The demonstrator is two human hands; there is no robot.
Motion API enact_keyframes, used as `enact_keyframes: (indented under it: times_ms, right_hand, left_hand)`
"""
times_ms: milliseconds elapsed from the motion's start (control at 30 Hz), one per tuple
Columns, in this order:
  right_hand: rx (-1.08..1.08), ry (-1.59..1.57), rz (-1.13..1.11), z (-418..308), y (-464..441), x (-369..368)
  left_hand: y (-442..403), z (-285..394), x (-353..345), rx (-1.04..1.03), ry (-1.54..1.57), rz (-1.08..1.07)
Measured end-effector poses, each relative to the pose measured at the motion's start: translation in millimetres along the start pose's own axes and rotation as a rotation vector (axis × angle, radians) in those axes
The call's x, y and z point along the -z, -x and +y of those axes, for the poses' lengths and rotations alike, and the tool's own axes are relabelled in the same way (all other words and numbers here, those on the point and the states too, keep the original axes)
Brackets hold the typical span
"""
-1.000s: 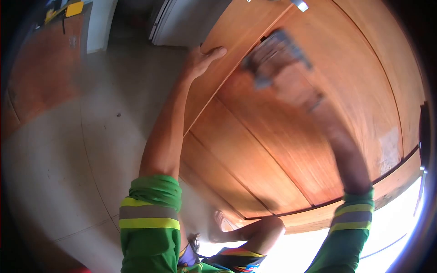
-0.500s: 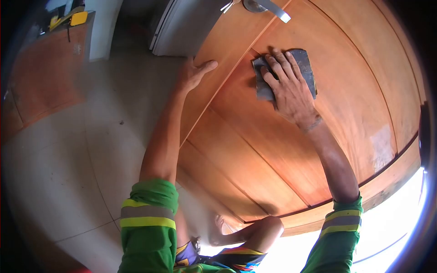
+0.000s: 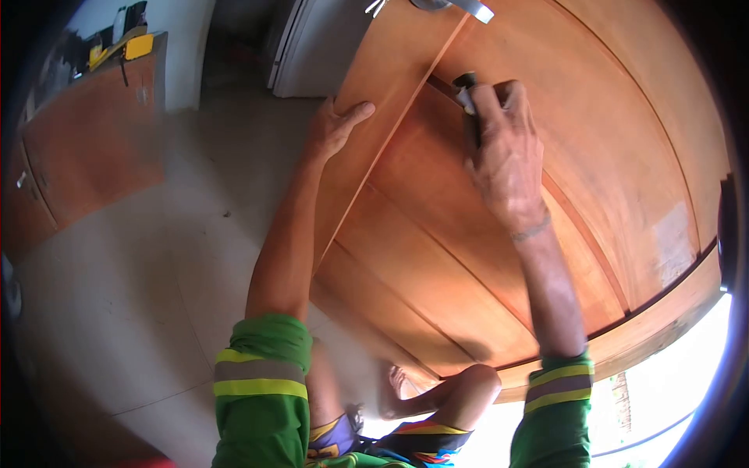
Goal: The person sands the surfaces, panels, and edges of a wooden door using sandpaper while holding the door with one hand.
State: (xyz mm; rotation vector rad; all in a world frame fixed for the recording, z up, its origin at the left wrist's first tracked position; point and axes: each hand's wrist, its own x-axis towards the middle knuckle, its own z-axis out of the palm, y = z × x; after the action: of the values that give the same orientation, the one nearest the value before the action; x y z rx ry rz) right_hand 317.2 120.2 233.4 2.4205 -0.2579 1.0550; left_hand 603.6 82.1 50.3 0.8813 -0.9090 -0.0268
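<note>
A wooden door (image 3: pixel 437 249) with grooved panels fills the middle and right of the view. My left hand (image 3: pixel 337 129) grips the door's edge, its thumb lying on the front face and its other fingers hidden behind. On the panel below the handle, my right hand (image 3: pixel 509 148) is closed round a dark, folded sheet (image 3: pixel 468 97), which looks like sandpaper. The sheet shows edge-on beside the fingers, near a groove. A pale patch (image 3: pixel 672 234) marks the door's lower right part.
A metal door handle (image 3: pixel 472 9) and keys (image 3: pixel 376 8) are at the top. To the left stands a brown cabinet (image 3: pixel 101 148) with a yellow object (image 3: pixel 139 47) on it. Grey tiled floor (image 3: pixel 148 296) lies beside the door. Bright light enters at the lower right.
My right hand has gone from lying flat over the dark sheet to curling round it, with the sheet turned edge-on. My left hand stays on the door's edge.
</note>
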Motion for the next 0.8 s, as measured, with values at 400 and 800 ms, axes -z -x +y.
enact_keyframes:
  times_ms: [400,800]
  right_hand:
    - [-0.442,-0.33,0.51,-43,-14,-110]
    - [-0.438,-0.422,0.462,-85,70,-145]
  left_hand:
    - [12,24,-2,0.015,0.048,-0.016]
    - [5,35,-2,-0.087,-0.027,-0.052]
